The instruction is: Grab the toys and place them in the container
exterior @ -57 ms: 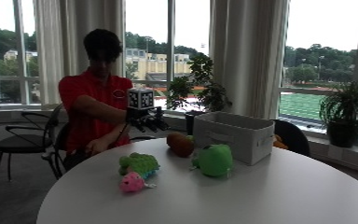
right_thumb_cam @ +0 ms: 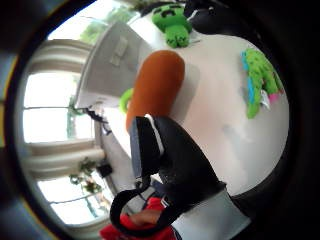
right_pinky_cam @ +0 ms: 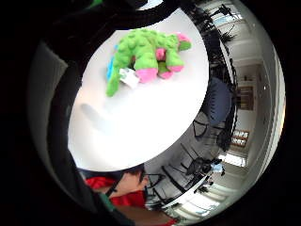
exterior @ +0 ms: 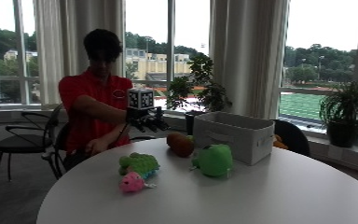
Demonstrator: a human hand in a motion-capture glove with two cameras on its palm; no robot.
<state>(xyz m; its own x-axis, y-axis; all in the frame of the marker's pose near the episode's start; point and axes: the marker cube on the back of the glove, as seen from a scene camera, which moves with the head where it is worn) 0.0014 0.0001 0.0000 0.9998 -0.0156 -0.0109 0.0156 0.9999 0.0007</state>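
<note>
A person in a red shirt sits at the far left side of a round white worktop, with the gloved right hand raised in the air above the worktop's far edge, just left of and above an orange toy. The hand holds nothing; its fingers point downward and hang apart, relaxed. The bare hand rests low near the person's lap at the worktop's edge, too dim to tell more. Three soft toys lie on the worktop. The orange toy sits near the far edge, just beside the left wall of a grey fabric container. A round green toy with a dark blocky face stands just in front of the container's near-left corner. A knobbly green and pink toy lies well to the left of that, nearer the viewer, with a pink end facing the near edge and a white tag on it. From the palm, the orange toy appears close below the hand, lying alongside the container, and the knobbly toy lies alone on bare worktop. All three toys are outside the container.
</note>
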